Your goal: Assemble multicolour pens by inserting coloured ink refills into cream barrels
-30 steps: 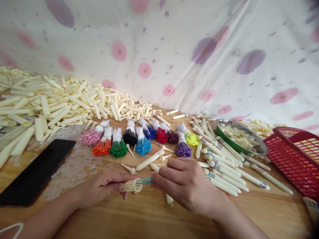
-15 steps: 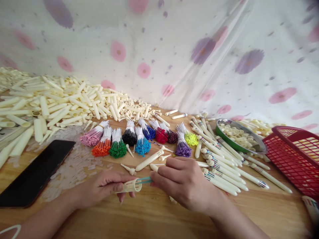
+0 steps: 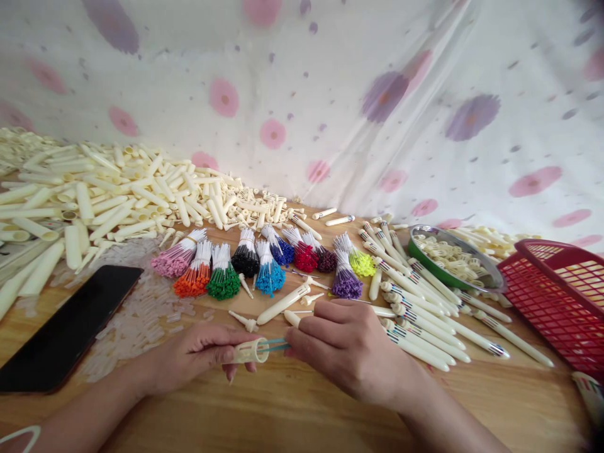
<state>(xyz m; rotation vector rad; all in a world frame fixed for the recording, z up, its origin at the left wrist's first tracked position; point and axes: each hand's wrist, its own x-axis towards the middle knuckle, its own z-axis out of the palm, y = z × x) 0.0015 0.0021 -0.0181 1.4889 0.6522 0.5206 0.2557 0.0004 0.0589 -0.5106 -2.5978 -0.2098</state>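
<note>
My left hand (image 3: 193, 357) is closed round a cream pen barrel (image 3: 251, 351), its open end facing right. My right hand (image 3: 346, 349) pinches a thin blue refill (image 3: 277, 344) whose tip sits inside the barrel's mouth. Both hands hover just above the wooden table (image 3: 292, 409). Behind them stand bundles of coloured refills (image 3: 264, 264): pink, orange, green, black, blue, red, purple and yellow. A loose cream barrel (image 3: 283, 304) lies between the bundles and my hands.
A large heap of cream barrels (image 3: 104, 195) fills the left back. A black phone (image 3: 66, 330) lies at the left. Assembled pens (image 3: 425, 302) lie in a row at the right, beside a green bowl (image 3: 453, 259) of small parts and a red basket (image 3: 561, 296).
The hands have barely moved. A small cream part seen below my right hand a second ago is now hidden under it.
</note>
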